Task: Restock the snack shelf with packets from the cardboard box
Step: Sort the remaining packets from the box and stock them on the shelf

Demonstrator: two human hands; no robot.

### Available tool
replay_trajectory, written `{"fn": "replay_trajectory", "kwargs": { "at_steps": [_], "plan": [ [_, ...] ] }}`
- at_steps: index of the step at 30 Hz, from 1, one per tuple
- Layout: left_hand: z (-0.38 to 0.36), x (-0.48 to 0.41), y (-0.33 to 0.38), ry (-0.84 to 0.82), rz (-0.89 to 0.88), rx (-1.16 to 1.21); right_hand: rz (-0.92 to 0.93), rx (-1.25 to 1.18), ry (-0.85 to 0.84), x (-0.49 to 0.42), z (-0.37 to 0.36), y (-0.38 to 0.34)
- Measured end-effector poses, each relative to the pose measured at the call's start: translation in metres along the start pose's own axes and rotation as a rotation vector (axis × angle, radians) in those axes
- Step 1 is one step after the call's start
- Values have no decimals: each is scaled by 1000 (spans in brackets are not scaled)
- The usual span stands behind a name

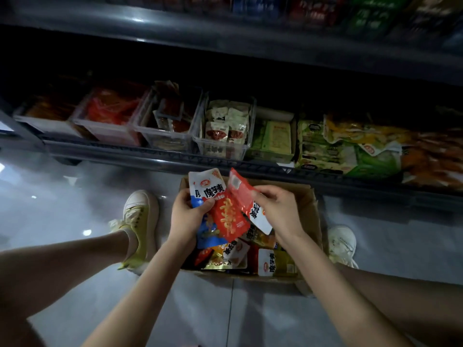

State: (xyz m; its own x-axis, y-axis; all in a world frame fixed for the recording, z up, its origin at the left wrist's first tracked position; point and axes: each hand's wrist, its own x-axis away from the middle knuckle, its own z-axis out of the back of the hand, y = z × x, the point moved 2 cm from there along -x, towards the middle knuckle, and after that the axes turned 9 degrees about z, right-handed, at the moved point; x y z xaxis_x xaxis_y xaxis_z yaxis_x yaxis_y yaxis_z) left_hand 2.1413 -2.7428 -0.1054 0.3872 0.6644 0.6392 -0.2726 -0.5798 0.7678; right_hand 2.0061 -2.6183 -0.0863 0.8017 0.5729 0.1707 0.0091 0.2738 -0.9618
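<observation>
1. Over an open cardboard box (pixel 312 211) on the floor, a person grips a white-and-blue packet (pixel 206 190) in the left hand (pixel 186 217). The fingers are curled behind its lower half and the thumb is pressed across the front.
2. The right hand (pixel 279 209) pinches the upper edge of a red packet (pixel 229 217) between thumb and forefinger. A white packet (pixel 259 219) sits under its palm; whether the hand holds it cannot be told.
3. The red packet's long axis runs from the person toward the snack shelf (pixel 155 152), slightly tilted. The white-and-blue packet points the same way, touching it and partly behind.
4. Three packets are at the hands, just above the box. More lie heaped inside, too jumbled to count.
5. Four clear bins (pixel 220 149) stand side by side on the shelf. Two shoes flank the box: a yellow shoe (pixel 140 221) and a white shoe (pixel 342 244).
</observation>
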Motion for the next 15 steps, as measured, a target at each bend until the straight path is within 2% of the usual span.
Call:
{"fn": "replay_trajectory", "kwargs": {
  "at_steps": [8,13,15],
  "plan": [
    [-12,34,35,-93,-49,193,278,115,-259,31,-20,-27],
    [-9,42,53,-86,-124,82,282,161,-406,38,-8,-53],
    [-8,46,61,-85,-164,6,276,138,-391,40,-1,-64]
  ]
}}
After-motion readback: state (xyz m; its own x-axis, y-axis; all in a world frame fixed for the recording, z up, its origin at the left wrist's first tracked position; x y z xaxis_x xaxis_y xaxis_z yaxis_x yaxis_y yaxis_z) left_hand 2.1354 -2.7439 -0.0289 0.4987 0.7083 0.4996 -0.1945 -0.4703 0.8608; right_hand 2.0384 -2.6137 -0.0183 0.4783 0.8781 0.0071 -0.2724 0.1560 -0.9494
